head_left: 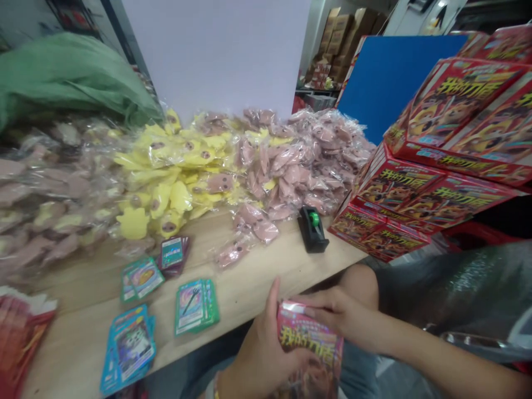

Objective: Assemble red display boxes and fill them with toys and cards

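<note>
Over my lap, at the table's front edge, I hold a red printed packet (313, 338) with large yellow characters and a shiny top edge. My left hand (270, 343) grips its left side, thumb across the front. My right hand (349, 313) has its fingers on the upper right edge of the packet. On the table (249, 282) to the left lie a stack of green cards (195, 305), another pair of green-edged cards (142, 277), a blue card stack (131, 346) and a small dark stack (172, 255).
Bagged pink pieces (299, 177) and yellow pieces (174, 166) are heaped along the back. A black tape dispenser (312, 230) stands near the right edge. Red display boxes (436, 166) are piled at the right. More red packets (25, 338) lie far left.
</note>
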Available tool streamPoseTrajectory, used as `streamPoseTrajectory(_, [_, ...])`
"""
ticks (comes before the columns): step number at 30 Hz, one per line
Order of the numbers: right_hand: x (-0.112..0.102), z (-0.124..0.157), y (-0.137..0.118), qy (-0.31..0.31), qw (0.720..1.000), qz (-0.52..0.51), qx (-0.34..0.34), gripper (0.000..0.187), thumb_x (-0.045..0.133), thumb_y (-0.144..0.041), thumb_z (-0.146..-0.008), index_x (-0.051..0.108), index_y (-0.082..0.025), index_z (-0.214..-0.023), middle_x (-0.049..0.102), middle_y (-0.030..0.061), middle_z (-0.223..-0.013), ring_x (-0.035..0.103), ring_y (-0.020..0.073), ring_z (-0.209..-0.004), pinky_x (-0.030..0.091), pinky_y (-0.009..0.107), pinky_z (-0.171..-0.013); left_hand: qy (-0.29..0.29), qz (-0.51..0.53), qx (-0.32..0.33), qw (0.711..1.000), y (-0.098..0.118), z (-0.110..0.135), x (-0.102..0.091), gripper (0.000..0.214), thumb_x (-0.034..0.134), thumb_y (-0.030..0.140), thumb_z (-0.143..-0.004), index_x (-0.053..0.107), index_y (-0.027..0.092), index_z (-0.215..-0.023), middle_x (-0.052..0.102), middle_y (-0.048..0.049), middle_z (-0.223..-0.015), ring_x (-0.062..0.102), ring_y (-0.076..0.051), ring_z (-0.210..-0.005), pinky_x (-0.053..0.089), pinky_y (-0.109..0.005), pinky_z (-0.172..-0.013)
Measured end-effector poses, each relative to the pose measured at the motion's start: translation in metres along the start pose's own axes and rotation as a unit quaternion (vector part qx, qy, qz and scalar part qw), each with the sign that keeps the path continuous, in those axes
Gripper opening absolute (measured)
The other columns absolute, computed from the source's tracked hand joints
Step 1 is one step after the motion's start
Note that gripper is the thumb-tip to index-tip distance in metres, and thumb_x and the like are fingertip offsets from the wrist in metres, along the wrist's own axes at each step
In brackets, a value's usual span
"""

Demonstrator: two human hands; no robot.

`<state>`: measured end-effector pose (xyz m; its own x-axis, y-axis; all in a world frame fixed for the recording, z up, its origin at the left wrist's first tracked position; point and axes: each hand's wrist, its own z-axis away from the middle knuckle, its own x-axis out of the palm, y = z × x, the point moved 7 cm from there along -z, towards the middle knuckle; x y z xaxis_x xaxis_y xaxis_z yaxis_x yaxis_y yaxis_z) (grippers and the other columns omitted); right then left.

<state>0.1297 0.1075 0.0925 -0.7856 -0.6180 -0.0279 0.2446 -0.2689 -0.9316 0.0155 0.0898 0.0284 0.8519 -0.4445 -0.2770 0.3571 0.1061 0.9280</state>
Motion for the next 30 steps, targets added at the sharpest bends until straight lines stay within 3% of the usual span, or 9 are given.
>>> streamPoseTrajectory(3, [0.025,0.014,-0.017,-0.046,0.993,0.106,-0.021,0.049,0.052,-0.033,-0.083,0.042,-0.026,-0.13,0.048,0.0042,-0.131,0.045,0.0226,-0.118,0.032,0.04,-0.101,0.047,0.03,0.009,0.998,0.004,0.006,-0.006,0.118,0.076,0.024,-0.056,-0.005,0.024,-0.141,0.049,-0.0105,-0.122,0.053,-0.024,-0.104,0.042,-0.039,-0.091])
streamPoseTrajectory(6, [0.017,0.021,-0.015,0.046,0.985,0.153,-0.059,0.058,0.06,-0.036,-0.075,0.044,-0.026,-0.13,0.034,0.0052,-0.141,0.029,0.0266,-0.129,0.019,0.044,-0.107,-0.002,0.088,0.044,0.995,0.029,0.004,-0.02,0.089,0.065,0.018,-0.068,0.014,0.022,-0.141,0.055,-0.0071,-0.115,0.059,-0.017,-0.089,0.049,-0.03,-0.08])
streamPoseTrajectory(8, [-0.028,0.021,-0.007,0.222,0.965,0.107,-0.091,0.046,0.057,-0.04,-0.077,0.054,-0.024,-0.12,0.044,0.0084,-0.133,0.038,0.0264,-0.123,0.027,0.044,-0.104,-0.07,0.036,0.116,0.99,0.057,-0.003,-0.034,0.053,0.054,0.018,-0.078,0.042,0.022,-0.13,0.061,-0.004,-0.102,0.06,-0.014,-0.084,0.049,-0.026,-0.076])
streamPoseTrajectory(11, [-0.12,0.017,0.025,0.475,0.88,-0.01,-0.011,0.035,0.053,-0.037,-0.082,0.054,-0.023,-0.113,0.049,0.0087,-0.123,0.046,0.0223,-0.113,0.039,0.04,-0.095,0.004,-0.143,0.264,0.954,0.095,-0.024,-0.066,0.031,0.043,0.02,-0.086,0.06,0.024,-0.112,0.06,-0.0049,-0.1,0.056,-0.016,-0.092,0.046,-0.029,-0.081])
streamPoseTrajectory(13, [-0.159,-0.005,0.043,0.487,0.869,-0.05,0.067,0.033,0.053,-0.033,-0.083,0.052,-0.019,-0.112,0.052,0.0093,-0.117,0.053,0.0207,-0.102,0.045,0.039,-0.085,0.059,-0.217,0.326,0.918,0.105,-0.043,-0.071,0.031,0.041,0.023,-0.088,0.059,0.023,-0.114,0.058,-0.0069,-0.106,0.056,-0.018,-0.095,0.046,-0.031,-0.081])
streamPoseTrajectory(16, [-0.18,-0.043,0.06,0.419,0.891,-0.098,0.144,0.026,0.045,-0.031,-0.089,0.054,-0.013,-0.106,0.057,0.0062,-0.102,0.058,0.015,-0.085,0.049,0.034,-0.073,0.038,-0.287,0.324,0.901,0.092,-0.071,-0.059,0.032,0.038,0.025,-0.09,0.055,0.022,-0.117,0.056,-0.0082,-0.115,0.056,-0.019,-0.099,0.047,-0.032,-0.083])
streamPoseTrajectory(19, [-0.179,-0.059,0.072,0.379,0.897,-0.15,0.173,0.029,0.036,-0.028,-0.093,0.057,-0.01,-0.095,0.059,0.0034,-0.09,0.059,0.0115,-0.077,0.048,0.03,-0.069,0.014,-0.314,0.295,0.902,0.076,-0.081,-0.056,0.037,0.036,0.019,-0.09,0.047,0.024,-0.125,0.05,-0.0064,-0.126,0.054,-0.019,-0.105,0.046,-0.032,-0.088])
streamPoseTrajectory(24, [-0.168,-0.042,0.087,0.396,0.895,-0.194,0.068,0.023,0.067,-0.037,-0.067,0.061,-0.015,-0.071,0.061,0.0036,-0.075,0.058,0.0168,-0.071,0.047,0.032,-0.067,0.044,-0.317,0.321,0.891,0.074,-0.081,-0.066,0.038,0.035,0.016,-0.089,0.046,0.023,-0.125,0.056,-0.0062,-0.119,0.056,-0.016,-0.102,0.049,-0.029,-0.085])
streamPoseTrajectory(30, [-0.094,-0.037,0.065,0.382,0.907,-0.179,0.007,0.033,0.069,-0.046,-0.056,0.052,-0.019,-0.048,0.049,-0.0006,-0.053,0.044,0.0138,-0.054,0.038,0.027,-0.055,0.076,-0.346,0.31,0.882,0.066,-0.087,-0.056,0.037,0.036,0.018,-0.089,0.043,0.021,-0.126,0.058,-0.0073,-0.116,0.058,-0.018,-0.1,0.051,-0.03,-0.081])
